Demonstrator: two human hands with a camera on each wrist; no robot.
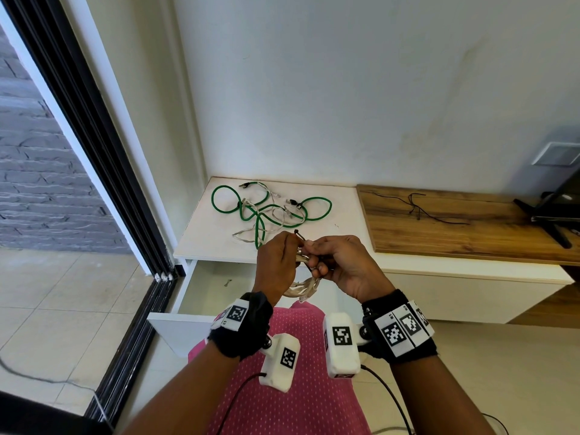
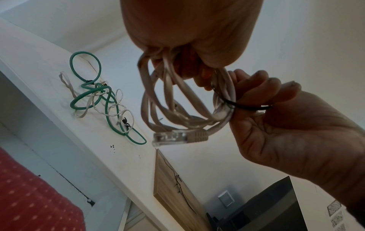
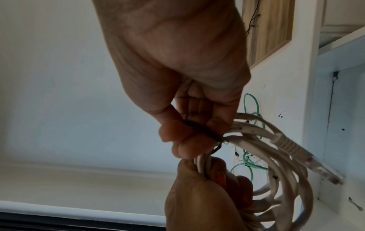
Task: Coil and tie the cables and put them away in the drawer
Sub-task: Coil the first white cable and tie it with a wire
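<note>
**Hands bind a coiled white cable above an open drawer**

A white cabinet point(image 1: 201, 243) stands in the corner beside a wooden-topped unit point(image 1: 455, 227), its drawer point(image 1: 201, 296) pulled open below the person's hands. On the cabinet top lie a green network cable point(image 1: 251, 211) and a thin white cable point(image 1: 276, 224), loose and tangled together, well apart from the hands. Thin black ties point(image 1: 417, 208) lie on the wooden top.

Above the drawer, the left hand point(image 1: 276, 262) is clenched round a coiled white network cable point(image 2: 177, 106), its loops hanging below the fist; the clear plug point(image 2: 169, 137) dangles at the bottom of the coil. The right hand point(image 1: 342, 265), just beside the left and touching the coil, pinches a black tie point(image 2: 245, 106) that is looped round the bundle, with thumb and curled fingers point(image 3: 177, 140) pressed on it where it crosses the strands.

Black wristbands carry white square-patterned marker tags point(image 1: 392, 334); no readable lettering shows on them or on the cables.
</note>
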